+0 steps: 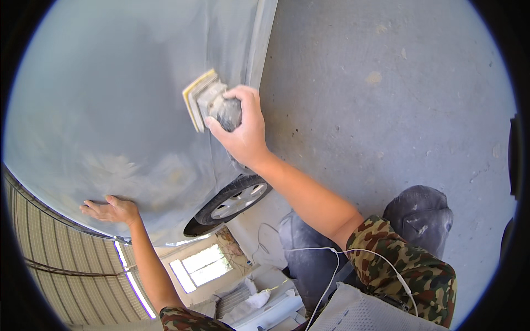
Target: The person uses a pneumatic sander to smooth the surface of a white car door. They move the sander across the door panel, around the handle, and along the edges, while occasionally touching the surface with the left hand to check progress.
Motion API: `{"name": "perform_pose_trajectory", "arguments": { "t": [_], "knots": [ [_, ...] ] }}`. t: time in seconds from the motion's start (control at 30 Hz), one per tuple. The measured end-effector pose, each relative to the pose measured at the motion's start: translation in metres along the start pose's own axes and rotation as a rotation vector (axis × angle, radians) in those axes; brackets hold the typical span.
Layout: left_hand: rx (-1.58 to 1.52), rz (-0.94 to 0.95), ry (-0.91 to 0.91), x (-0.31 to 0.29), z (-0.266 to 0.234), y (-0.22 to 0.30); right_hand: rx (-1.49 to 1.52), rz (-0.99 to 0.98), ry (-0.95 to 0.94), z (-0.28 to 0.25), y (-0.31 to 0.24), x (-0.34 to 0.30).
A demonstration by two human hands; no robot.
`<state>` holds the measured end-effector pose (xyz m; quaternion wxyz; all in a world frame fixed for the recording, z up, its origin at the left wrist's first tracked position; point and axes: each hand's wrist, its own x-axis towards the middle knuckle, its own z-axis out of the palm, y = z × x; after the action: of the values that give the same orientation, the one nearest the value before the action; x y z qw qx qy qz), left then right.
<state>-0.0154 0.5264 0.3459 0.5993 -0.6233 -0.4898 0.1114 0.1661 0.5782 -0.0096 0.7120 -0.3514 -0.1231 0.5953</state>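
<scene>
My right hand is wrapped round the dusty dark body of a power sander. The sander's flat, squarish pad, pale with a yellowish edge, faces the grey car body panel. I cannot tell whether the pad touches the panel. My left hand lies with fingers spread on the same panel, lower and further left, near its curved edge. Pale and tan patches mark the panel between the two hands. Part of the sander is hidden behind my right hand and wrist.
A car wheel sits below the sander, close to my right forearm. Bluish-grey concrete floor stretches to the right. White cables run across my dusty dark trousers. Beyond are a bright window and a ribbed roof.
</scene>
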Motion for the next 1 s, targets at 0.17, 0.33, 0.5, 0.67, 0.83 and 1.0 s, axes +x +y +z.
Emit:
{"name": "perform_pose_trajectory", "arguments": {
  "t": [0.17,0.33,0.5,0.67,0.83,1.0],
  "knots": [
    [0.015,0.061,0.043,-0.008,-0.021,-0.004,-0.030,0.011,-0.057,-0.010,-0.020,0.006],
    [0.051,0.029,-0.009,-0.008,-0.034,-0.017,0.083,0.086,-0.018,-0.017,-0.035,0.063],
    [0.051,0.033,-0.001,-0.010,-0.037,-0.024,0.025,0.052,-0.026,-0.008,-0.041,0.027],
    [0.046,0.000,-0.008,-0.013,-0.045,-0.011,0.052,0.123,-0.041,-0.014,-0.047,0.002],
    [0.041,-0.002,-0.007,-0.002,-0.056,0.007,0.265,0.193,-0.075,-0.045,-0.054,0.076],
    [0.032,0.015,0.009,-0.002,-0.057,0.011,0.095,0.060,-0.047,-0.038,-0.052,0.060]
  ]
}}
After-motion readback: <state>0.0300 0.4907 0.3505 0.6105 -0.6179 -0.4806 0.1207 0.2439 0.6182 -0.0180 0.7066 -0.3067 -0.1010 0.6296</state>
